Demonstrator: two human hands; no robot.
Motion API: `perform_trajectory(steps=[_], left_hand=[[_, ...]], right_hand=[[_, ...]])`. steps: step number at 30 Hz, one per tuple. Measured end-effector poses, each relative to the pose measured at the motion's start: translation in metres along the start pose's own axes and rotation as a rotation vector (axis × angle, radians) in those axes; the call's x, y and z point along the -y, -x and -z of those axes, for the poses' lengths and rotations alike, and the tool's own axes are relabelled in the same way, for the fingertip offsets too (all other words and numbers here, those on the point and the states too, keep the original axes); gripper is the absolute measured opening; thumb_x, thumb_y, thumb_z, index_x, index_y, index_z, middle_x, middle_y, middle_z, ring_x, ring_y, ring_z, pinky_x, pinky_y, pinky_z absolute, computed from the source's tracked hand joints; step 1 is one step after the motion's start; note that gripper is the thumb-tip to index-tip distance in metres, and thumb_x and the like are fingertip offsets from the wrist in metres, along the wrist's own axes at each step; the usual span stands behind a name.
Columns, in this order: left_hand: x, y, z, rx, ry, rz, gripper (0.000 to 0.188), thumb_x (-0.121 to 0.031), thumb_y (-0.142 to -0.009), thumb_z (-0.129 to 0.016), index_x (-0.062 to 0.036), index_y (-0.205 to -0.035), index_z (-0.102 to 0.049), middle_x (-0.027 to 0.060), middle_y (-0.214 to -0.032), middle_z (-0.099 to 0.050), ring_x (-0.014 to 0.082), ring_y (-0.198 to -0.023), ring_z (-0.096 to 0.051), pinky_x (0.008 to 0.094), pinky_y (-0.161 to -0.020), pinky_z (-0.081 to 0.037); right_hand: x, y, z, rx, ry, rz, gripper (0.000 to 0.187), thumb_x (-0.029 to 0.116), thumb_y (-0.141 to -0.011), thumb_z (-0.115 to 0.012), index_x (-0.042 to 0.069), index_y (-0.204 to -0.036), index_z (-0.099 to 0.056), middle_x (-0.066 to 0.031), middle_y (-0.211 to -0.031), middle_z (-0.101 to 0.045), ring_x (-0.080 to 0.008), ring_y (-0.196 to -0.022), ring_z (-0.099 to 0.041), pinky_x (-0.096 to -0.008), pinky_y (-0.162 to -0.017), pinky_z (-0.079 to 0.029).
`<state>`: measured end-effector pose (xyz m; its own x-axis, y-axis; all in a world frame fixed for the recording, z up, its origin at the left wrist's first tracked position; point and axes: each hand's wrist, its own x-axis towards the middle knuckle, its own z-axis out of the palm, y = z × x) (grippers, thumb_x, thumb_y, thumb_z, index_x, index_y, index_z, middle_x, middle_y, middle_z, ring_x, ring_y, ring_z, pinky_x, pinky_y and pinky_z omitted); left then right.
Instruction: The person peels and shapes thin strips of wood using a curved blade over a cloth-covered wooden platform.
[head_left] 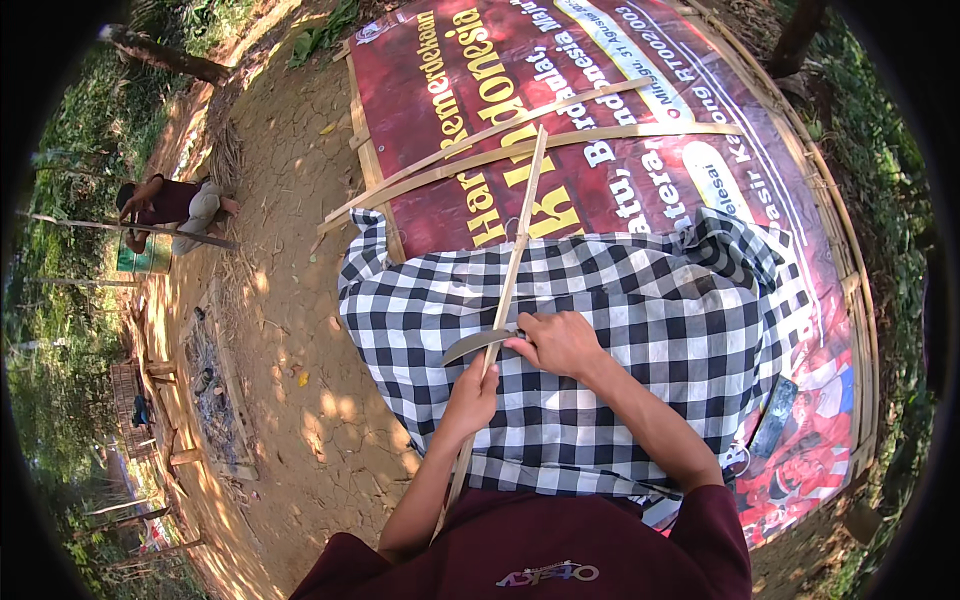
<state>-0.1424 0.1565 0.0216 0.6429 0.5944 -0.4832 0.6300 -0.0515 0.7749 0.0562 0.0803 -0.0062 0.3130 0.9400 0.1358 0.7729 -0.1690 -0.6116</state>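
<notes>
My left hand (470, 403) is closed around a long, thin bamboo strip (516, 252), which slants from my lap up across the cloth to beyond its far edge. In my right hand (562, 345) is the handle of a knife (468, 345) with a curved grey blade. The blade lies across the strip, just above my left fingers, its tip pointing left. Both hands are over a black-and-white checkered cloth (610, 425) spread in front of me. My right fingers hide most of the handle.
Under the cloth lies a red printed banner (400, 95) edged with bamboo poles. Two more bamboo strips (440, 172) cross it. A small dark flat object (773, 418) sits at right. Far left, a person (170, 205) crouches on cracked earth near an ash patch (215, 390).
</notes>
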Motion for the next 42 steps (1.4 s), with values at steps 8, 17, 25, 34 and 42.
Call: perform_trajectory(steps=[8, 17, 25, 34, 42], left_hand=[[-0.004, 0.029, 0.003, 0.168, 0.107, 0.134, 0.038, -0.021, -0.105, -0.037, -0.0062, -0.14, -0.041, -0.0014, -0.078, -0.043, 0.0075, -0.063, -0.042, 0.0221, -0.058, -0.04], [-0.006, 0.005, 0.01, 0.306, 0.739, 0.275, 0.036, -0.026, -0.103, -0.046, -0.0025, -0.13, -0.048, 0.0012, -0.079, -0.05, 0.011, -0.062, -0.052, 0.0245, -0.056, -0.045], [-0.017, 0.009, 0.002, 0.204, 0.642, 0.185, 0.018, -0.024, -0.1, -0.052, -0.0066, -0.104, -0.05, -0.0016, -0.063, -0.048, 0.0064, -0.042, -0.042, 0.0202, -0.037, -0.033], [-0.022, 0.016, 0.007, 0.13, 0.57, 0.164, 0.023, -0.024, -0.099, -0.054, -0.005, -0.113, -0.054, -0.0026, -0.06, -0.048, 0.0046, -0.041, -0.043, 0.0199, -0.036, -0.034], [-0.017, 0.007, 0.008, 0.143, 0.719, 0.106, 0.022, -0.022, -0.102, -0.049, -0.0033, -0.112, -0.053, -0.0013, -0.062, -0.045, 0.0053, -0.041, -0.039, 0.0197, -0.035, -0.031]], right_hand=[[-0.036, -0.023, 0.021, -0.252, 0.009, -0.323, 0.046, 0.044, -0.096, -0.05, 0.003, -0.078, -0.06, -0.0187, -0.06, -0.062, -0.0407, -0.057, -0.063, -0.0485, -0.052, -0.05], [-0.021, -0.008, 0.015, -0.056, -0.137, -0.216, 0.044, 0.046, -0.094, -0.054, 0.004, -0.082, -0.058, -0.0168, -0.06, -0.061, -0.0384, -0.06, -0.063, -0.0472, -0.054, -0.048], [-0.011, -0.001, 0.011, -0.124, -0.136, 0.048, 0.033, 0.039, -0.09, -0.06, 0.006, -0.083, -0.057, -0.0127, -0.064, -0.063, -0.0362, -0.059, -0.061, -0.0463, -0.053, -0.047], [-0.013, -0.004, 0.011, -0.15, -0.195, 0.04, 0.039, 0.044, -0.09, -0.059, 0.005, -0.081, -0.057, -0.0124, -0.062, -0.063, -0.0356, -0.058, -0.062, -0.0449, -0.053, -0.048], [-0.039, -0.009, 0.01, -0.209, -0.18, -0.176, 0.048, 0.051, -0.094, -0.049, 0.007, -0.081, -0.063, -0.0164, -0.058, -0.061, -0.0393, -0.06, -0.062, -0.0483, -0.055, -0.049]])
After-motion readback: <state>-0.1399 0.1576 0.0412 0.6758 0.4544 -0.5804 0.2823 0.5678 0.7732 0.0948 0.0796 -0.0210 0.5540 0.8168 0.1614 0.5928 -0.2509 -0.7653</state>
